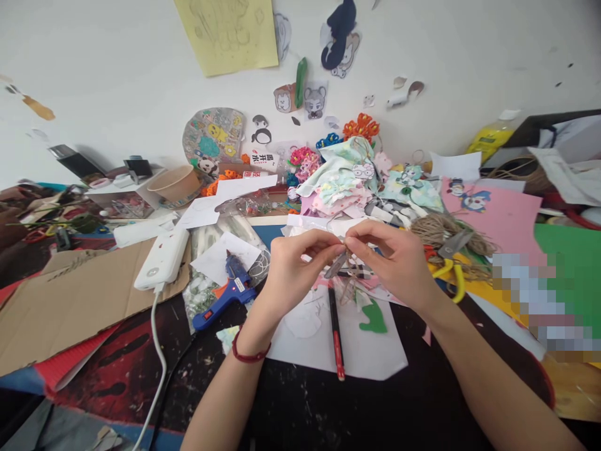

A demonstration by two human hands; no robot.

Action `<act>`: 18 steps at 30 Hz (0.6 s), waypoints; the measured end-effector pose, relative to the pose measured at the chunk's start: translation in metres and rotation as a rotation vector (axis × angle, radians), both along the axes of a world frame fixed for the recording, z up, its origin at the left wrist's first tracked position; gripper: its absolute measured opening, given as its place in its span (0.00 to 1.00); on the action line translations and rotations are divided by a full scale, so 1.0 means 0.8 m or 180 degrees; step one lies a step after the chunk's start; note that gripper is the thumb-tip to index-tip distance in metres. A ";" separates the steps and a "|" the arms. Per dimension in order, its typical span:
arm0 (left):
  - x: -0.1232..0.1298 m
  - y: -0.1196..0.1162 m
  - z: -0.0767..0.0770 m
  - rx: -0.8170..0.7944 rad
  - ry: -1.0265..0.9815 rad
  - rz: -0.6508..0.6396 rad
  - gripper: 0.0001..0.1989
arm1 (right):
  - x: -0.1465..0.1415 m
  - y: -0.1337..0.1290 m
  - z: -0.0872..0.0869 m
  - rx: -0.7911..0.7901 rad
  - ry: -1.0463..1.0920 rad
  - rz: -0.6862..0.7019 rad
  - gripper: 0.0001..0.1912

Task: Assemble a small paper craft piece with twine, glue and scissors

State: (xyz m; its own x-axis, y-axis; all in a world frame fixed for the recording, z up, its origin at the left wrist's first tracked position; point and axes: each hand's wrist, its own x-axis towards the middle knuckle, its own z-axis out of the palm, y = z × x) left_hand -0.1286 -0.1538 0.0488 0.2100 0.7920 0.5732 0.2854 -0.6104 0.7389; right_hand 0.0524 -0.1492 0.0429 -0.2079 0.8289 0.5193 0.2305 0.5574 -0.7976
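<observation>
In the head view my left hand [298, 266] and my right hand [392, 260] meet fingertip to fingertip above the table. Both are closed in a pinch on what looks like thin brown twine [347, 292], whose loops hang below; its upper part is mostly hidden by my fingers. Just under my left fingers shows a grey, blade-like piece [335, 265], and I cannot tell whether it is held. Beneath my hands lies white paper [375, 357], bearing a red and black pen [336, 332] and a green cut-out piece [374, 316].
A blue glue gun [230, 291] and a white power bank [162, 260] with a cable lie left, by cardboard [94, 307]. To the right are a twine bundle [439, 232] and yellow-handled scissors [455, 275]. Fabric scraps [347, 181] are heaped against the wall.
</observation>
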 end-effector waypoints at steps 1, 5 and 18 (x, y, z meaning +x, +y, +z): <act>0.000 0.000 -0.001 0.0021 0.0030 0.0017 0.03 | 0.000 0.000 0.000 0.0017 0.0000 -0.0016 0.05; 0.002 -0.003 -0.001 0.0068 -0.0016 0.0071 0.03 | 0.001 -0.001 0.001 0.0151 -0.0014 -0.0076 0.04; 0.002 -0.004 -0.004 -0.0202 0.0095 0.0210 0.02 | -0.003 -0.001 0.001 0.0502 -0.0367 -0.0367 0.05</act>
